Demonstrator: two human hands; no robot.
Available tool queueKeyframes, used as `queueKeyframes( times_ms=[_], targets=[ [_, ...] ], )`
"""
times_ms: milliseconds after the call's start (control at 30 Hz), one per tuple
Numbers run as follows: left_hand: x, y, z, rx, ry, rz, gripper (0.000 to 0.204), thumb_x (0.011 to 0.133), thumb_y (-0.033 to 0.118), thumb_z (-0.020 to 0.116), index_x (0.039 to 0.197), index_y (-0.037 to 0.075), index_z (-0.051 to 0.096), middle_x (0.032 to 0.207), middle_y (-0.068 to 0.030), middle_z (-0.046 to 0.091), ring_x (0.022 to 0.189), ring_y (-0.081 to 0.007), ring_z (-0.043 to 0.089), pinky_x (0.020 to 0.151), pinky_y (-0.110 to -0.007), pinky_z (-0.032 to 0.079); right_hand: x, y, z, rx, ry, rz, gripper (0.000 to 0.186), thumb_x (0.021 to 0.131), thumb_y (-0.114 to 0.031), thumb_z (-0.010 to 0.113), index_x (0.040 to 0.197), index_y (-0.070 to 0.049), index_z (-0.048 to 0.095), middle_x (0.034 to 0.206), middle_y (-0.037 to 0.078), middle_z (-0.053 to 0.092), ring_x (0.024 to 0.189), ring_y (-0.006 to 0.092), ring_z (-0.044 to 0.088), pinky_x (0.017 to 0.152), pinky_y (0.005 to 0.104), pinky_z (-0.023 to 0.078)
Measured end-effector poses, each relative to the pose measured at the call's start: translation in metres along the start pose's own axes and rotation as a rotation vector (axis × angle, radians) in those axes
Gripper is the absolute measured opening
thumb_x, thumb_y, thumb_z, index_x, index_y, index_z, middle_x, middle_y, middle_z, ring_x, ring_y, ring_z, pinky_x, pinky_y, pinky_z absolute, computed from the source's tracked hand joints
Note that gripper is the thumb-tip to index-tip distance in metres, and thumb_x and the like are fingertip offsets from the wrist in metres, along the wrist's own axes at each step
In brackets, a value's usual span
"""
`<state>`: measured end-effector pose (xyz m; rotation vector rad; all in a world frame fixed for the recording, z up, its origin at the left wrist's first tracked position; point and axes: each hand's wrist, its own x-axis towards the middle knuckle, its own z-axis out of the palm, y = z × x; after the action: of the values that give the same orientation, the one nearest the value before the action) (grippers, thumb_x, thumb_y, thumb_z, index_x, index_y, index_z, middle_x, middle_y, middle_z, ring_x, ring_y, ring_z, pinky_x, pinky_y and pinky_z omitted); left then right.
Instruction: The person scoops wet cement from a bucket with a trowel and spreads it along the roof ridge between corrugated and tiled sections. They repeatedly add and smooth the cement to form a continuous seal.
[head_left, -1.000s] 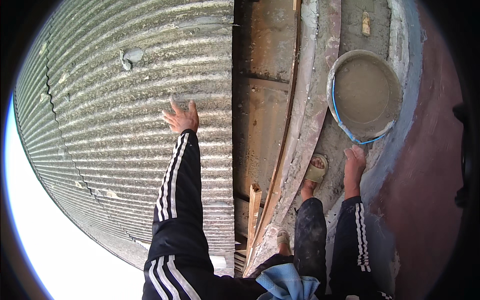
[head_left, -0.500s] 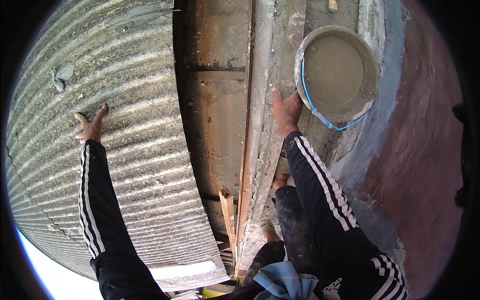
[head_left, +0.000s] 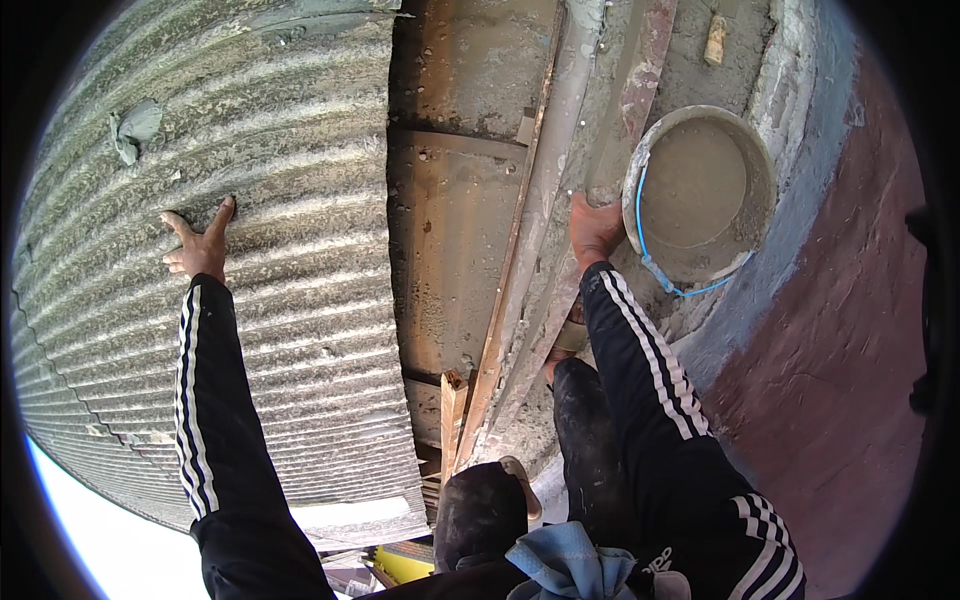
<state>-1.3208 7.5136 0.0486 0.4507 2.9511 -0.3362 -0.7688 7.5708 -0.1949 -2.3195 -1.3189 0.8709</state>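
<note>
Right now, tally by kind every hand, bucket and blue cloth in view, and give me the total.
Hands: 2, left hand and right hand
Bucket: 1
Blue cloth: 1
Total: 4

Small white lettering point(head_left: 657, 560) stands on the front of the black jacket point(head_left: 702, 550), running at a slant between the blue cloth point(head_left: 570, 565) and the jacket's striped right sleeve point(head_left: 640, 385). Just below it, on the same jacket, a pale patch point(head_left: 672, 586) is too blurred to make out.
</note>
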Motion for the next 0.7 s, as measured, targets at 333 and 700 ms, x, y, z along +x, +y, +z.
queueKeyframes(
  times_ms=[333,700],
  targets=[
    [0.0,0.001,-0.005,-0.02,-0.066,-0.023,0.153,0.068,0.089,0.082,0.175,0.033,-0.013,0.165,-0.0542,-0.014,0.157,-0.0689,-0.009,0.122,-0.078,0.018,0.0,-0.001,-0.002,0.026,-0.121,0.124,0.08,0.078,-0.035,0.084,0.142,0.007,0.061,0.143,0.032,0.065,0.132,0.0472,0.063,0.115,0.0483,0.047],
    [0.033,-0.033,0.015,0.117,-0.066,0.15,0.13,0.081,0.079,0.079,0.176,0.038,0.001,0.181,-0.0237,-0.011,0.154,-0.074,-0.003,0.13,-0.067,0.015,-0.001,-0.007,-0.002,-0.11,-0.039,0.093,0.073,0.084,-0.046,0.079,0.135,0.006,0.068,0.135,0.031,0.07,0.124,0.0476,0.068,0.11,0.0492,0.051]
  ],
)
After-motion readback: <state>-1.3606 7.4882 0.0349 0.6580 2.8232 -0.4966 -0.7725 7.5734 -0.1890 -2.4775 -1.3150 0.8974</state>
